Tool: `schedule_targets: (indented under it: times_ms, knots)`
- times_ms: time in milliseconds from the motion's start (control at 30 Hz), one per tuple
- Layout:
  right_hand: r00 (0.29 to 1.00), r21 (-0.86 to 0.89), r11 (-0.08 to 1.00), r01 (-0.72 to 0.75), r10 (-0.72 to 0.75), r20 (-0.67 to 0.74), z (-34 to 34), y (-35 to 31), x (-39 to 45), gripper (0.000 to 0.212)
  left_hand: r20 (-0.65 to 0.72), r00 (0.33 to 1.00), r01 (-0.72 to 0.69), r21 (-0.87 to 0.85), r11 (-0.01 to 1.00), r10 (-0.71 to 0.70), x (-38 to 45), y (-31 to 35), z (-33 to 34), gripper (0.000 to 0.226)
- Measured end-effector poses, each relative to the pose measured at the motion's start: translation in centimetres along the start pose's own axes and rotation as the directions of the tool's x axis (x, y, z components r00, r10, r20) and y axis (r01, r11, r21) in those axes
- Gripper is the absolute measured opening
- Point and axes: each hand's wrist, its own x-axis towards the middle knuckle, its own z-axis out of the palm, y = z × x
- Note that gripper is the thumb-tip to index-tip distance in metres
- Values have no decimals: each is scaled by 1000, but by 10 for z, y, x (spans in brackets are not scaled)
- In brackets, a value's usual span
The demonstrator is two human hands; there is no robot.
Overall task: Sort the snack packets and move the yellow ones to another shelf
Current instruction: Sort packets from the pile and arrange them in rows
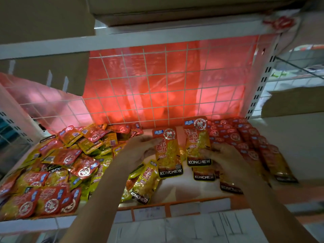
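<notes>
The single head camera is looking forward and down from close in front of the white shelf (189, 188), facing its wire-grid back panel (163, 85).

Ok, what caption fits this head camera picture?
Two hands, left hand and right hand, each hold up a red snack packet over a shelf of packets.

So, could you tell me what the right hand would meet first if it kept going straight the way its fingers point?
Probably the red packet the right hand already grips. Beyond that, the other upright red packet, in the left hand; depth is unclear.
</notes>
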Motion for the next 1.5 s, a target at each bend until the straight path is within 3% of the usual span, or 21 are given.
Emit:
schedule_targets:
  times_ms: [167,333,467,600,733,933,1167,1367,1500]
  knots:
    - [998,2,1000,-6,6,-67,-12,-1,-14,11,-11,1000,-18,34,999,18,11,-6,9,6]
    - [987,-57,998,-39,30,-160,-25,11,-22,9,-16,1000,-20,97,995,21,18,-11,25,31]
    - [965,15,998,-58,60,-255,-46,11,-31,8,0,1000,-26,126,992,26,25,-17,38,17]
    - [947,-24,999,-37,27,-321,-66,16,-40,10,43,996,74,96,993,-79,32,-34,60,13]
    - [949,-47,997,-62,45,-311,-70,25,-49,12,83,988,120,84,989,-127,42,-54,79,5]
    - [951,-203,971,-128,62,-302,-58,41,-48,24,32,996,71,212,975,-80,51,-67,89,15]
    - [976,-411,907,-96,5,-218,-37,48,-41,33,26,1000,-23,361,932,15,52,-71,89,19]
    - [980,-525,847,-84,-26,-198,-29,50,-35,41,15,999,-50,347,937,47,48,-69,92,24]
    - [984,-565,820,-92,-14,-180,-30,50,-37,44,-8,999,-39,382,923,46,51,-69,87,12]
